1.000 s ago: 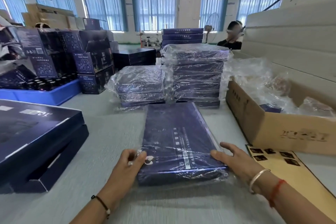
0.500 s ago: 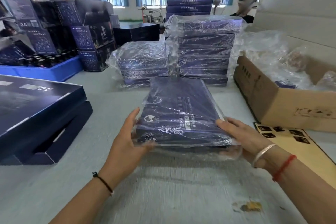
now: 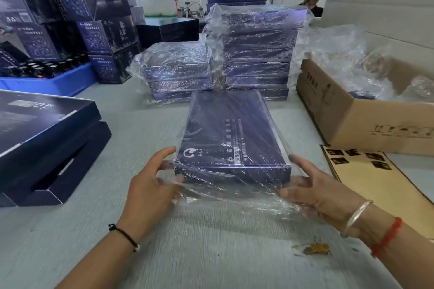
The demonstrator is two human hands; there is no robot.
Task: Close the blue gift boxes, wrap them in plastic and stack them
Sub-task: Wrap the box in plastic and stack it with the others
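A flat blue gift box (image 3: 231, 134) in a clear plastic bag is lifted at its near end, above the grey table (image 3: 211, 253). My left hand (image 3: 150, 185) grips its near left corner through the plastic, thumb on top. My right hand (image 3: 314, 192) grips the near right corner, fingers under the loose plastic. Behind it stand two stacks of wrapped blue boxes: a low one (image 3: 176, 70) on the left and a taller one (image 3: 258, 49) on the right.
An open blue box (image 3: 44, 138) lies at the left. A cardboard carton (image 3: 361, 119) full of plastic bags stands at the right, with a printed tan sheet (image 3: 375, 180) before it. Dark cartons and a blue tray (image 3: 51, 80) fill the back left. A person sits far back.
The wrapped box went from lying flat on the table to being raised at its near end. Both hands shifted from its top edge to gripping its near corners.
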